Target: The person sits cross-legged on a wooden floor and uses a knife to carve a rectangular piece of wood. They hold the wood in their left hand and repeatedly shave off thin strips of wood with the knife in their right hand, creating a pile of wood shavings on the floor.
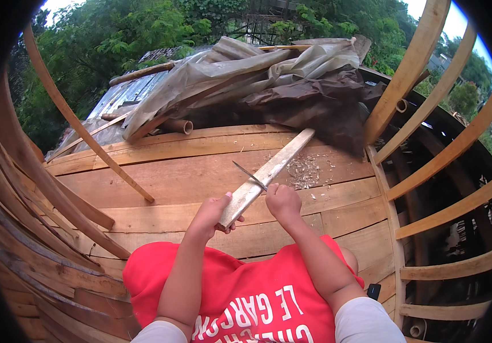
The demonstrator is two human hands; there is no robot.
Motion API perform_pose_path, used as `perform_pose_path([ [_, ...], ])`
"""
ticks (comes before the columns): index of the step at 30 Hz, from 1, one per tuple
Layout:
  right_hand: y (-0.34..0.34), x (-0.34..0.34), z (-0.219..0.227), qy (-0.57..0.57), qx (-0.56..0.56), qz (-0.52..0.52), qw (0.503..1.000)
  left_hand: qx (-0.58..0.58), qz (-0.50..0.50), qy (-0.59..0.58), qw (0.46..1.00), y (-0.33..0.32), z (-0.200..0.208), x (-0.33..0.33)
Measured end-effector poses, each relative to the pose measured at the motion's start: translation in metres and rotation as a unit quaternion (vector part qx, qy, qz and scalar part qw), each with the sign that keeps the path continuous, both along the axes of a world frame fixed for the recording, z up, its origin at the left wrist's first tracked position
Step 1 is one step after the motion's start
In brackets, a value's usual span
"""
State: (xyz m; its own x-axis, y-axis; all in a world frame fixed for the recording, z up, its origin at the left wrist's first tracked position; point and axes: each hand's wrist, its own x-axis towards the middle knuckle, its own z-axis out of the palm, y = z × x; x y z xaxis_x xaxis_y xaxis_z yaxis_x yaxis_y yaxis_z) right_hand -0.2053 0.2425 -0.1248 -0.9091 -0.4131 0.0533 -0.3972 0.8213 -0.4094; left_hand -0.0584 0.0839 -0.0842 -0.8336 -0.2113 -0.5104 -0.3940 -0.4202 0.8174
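Observation:
A pale wooden board slants away from me, its far end resting near the back planks. My left hand is closed around its near end, thumb on top. In my right fist is a knife; the handle is mostly hidden by my fingers. The thin dark blade of the knife points up and to the left and crosses the board's upper face, touching or just above it. Light wood shavings are scattered on the planks right of the board.
Reddish-brown planks form the floor. Upright slats line the right side, and more boards stand at the left. Grey and dark tarpaulins cover a heap at the back, beside a pipe end and metal sheeting.

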Motion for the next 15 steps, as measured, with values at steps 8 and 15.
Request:
perform_pose_path([
  [8,-0.002,-0.007,0.000,0.036,-0.014,-0.001,0.999,0.006,0.013,-0.005,1.000,0.001,0.002,-0.002],
  [15,0.005,-0.019,-0.018,0.065,-0.020,0.006,0.998,0.003,0.018,0.013,1.000,0.004,0.003,-0.003],
])
